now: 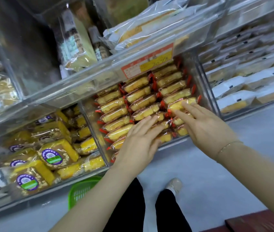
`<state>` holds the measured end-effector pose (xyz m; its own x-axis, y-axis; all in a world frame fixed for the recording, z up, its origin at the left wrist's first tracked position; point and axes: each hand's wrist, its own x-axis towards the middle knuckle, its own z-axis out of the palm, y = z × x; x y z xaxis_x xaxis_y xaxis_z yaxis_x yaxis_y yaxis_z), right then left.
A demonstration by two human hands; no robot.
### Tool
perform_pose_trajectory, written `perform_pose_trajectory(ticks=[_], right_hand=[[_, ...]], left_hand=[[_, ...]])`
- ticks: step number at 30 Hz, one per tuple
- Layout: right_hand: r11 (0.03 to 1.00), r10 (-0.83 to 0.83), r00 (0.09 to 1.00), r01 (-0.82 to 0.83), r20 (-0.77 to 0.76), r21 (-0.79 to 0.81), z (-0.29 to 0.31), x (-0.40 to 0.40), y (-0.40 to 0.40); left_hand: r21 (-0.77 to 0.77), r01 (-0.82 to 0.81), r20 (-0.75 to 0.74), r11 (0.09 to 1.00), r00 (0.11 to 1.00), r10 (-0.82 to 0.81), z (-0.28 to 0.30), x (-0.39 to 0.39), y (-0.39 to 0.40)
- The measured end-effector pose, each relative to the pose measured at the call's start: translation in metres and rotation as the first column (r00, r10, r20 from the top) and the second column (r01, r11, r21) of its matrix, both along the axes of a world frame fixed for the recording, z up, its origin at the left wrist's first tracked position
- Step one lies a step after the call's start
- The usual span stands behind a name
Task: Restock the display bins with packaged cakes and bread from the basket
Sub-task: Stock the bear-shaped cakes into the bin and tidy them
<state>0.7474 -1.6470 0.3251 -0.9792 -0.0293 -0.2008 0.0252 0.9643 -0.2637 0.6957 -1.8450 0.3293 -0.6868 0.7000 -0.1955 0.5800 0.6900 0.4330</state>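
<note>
A clear display bin (205, 97) holds three rows of yellow cakes (139, 96) in red-edged wrappers, packed tight. My left hand (139, 141) lies flat with straight fingers on the front packs of the middle row. My right hand (205, 124) rests with straight fingers on the front packs of the right row. Neither hand grips a pack. A green plastic basket (81, 190) stands on the floor under the shelf, mostly hidden by my left forearm; its contents cannot be seen.
Left of this bin, another bin holds square yellow cakes with purple round labels (52, 156). To the right lies a bin of white-wrapped bread (243, 87). An upper shelf carries bagged bread (149, 29). My legs and a shoe (174, 185) are on the grey floor.
</note>
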Motion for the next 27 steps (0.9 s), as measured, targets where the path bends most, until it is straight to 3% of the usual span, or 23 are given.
perform_pose_trajectory(ticks=[5, 8, 10, 14, 18, 21, 25, 27], right_hand=[[0.986, -0.146, 0.982, 0.154, -0.116, 0.065, 0.001, -0.022, -0.006], [0.974, -0.099, 0.986, 0.124, -0.135, 0.191, 0.006, -0.037, -0.001], [0.980, -0.044, 0.978, 0.082, -0.203, 0.184, 0.009, -0.044, 0.007], [0.993, -0.014, 0.975, 0.039, -0.223, 0.107, 0.012, -0.035, 0.012], [0.995, 0.050, 0.997, -0.045, -0.060, 0.087, 0.002, -0.011, 0.008], [1.000, -0.024, 0.997, 0.025, -0.068, 0.005, -0.002, -0.006, 0.005], [0.995, -0.078, 0.995, 0.081, -0.056, 0.057, 0.000, -0.009, 0.001], [0.993, -0.094, 0.987, 0.102, -0.132, 0.062, -0.001, -0.006, 0.001]], left_hand=[[0.030, -0.137, -0.160, 0.990, 0.977, 0.140, 0.001, -0.015, 0.041], [0.110, -0.281, -0.120, 0.953, 0.948, 0.293, 0.003, -0.022, 0.067], [0.177, -0.303, -0.134, 0.936, 0.935, 0.328, 0.003, -0.025, 0.076], [0.126, -0.141, -0.160, 0.982, 0.974, 0.160, -0.002, -0.034, 0.077], [0.082, -0.004, -0.210, 0.997, 0.977, 0.022, -0.004, -0.043, 0.073], [0.025, 0.118, -0.278, 0.993, 0.955, -0.107, -0.005, -0.049, 0.072], [-0.028, 0.294, -0.266, 0.956, 0.919, -0.290, -0.010, -0.053, 0.071], [-0.041, 0.352, -0.264, 0.935, 0.899, -0.350, -0.011, -0.057, 0.068]])
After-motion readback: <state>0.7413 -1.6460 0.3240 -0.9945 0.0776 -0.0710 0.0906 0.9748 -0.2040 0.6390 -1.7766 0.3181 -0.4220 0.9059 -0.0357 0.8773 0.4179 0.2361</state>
